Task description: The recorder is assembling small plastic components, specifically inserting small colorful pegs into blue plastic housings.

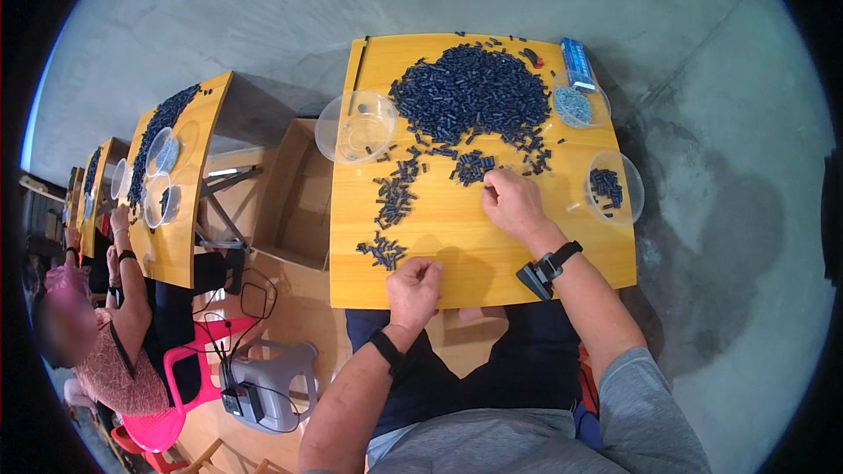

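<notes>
My right hand (515, 204) is closed, its fingertips pinched at the edge of a small cluster of short black tube-like pieces (472, 167). What it grips, if anything, is too small to make out. Near the table's front edge, my left hand (414, 293) is curled with thumb and fingers together; its contents are hidden. Beside it lies a loose group of the same black pieces (383, 251), and a strip of more pieces (397, 193) runs farther up. A large heap of them (474, 92) covers the far middle of the yellow table (474, 246).
A clear round tub (327, 133) stands at the table's left edge. On the right are a tub with black pieces (634, 189), a container of small pale-blue parts (572, 107) and a blue box (576, 63). Leftward, a cardboard box (294, 202), a grey stool (272, 377) and another person working.
</notes>
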### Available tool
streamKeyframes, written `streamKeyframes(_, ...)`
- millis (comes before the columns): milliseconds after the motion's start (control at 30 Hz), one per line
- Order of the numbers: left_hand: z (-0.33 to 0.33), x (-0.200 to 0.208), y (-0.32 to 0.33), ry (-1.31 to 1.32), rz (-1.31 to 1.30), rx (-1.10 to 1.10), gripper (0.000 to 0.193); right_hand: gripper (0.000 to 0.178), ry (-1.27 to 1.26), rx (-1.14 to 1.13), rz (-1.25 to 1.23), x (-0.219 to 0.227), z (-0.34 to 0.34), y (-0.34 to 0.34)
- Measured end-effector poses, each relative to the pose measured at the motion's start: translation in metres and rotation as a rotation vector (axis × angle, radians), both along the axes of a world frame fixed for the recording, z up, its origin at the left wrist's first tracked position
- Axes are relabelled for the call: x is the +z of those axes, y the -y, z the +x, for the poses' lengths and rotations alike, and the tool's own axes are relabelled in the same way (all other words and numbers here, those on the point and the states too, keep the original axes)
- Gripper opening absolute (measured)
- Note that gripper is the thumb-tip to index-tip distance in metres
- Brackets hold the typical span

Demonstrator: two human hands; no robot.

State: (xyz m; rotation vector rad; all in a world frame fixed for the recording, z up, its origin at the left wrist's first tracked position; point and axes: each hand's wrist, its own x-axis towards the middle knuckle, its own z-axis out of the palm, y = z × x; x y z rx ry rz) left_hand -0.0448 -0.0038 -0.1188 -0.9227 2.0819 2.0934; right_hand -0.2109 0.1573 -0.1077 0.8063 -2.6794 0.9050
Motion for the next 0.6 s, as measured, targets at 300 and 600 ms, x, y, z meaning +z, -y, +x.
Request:
streamKeyframes(300,-0.004,0.011,0.006,0.043,-0.025,-0.083,0.017,0.011,0.22,0.065,-0.332,0.016,0.036,0.0)
streamKeyframes(600,-0.003,0.033,0.01,-0.067,0.242,-0.215,0.028,0.004,0.442,0.309,-0.258,0.047,0.08,-0.001)
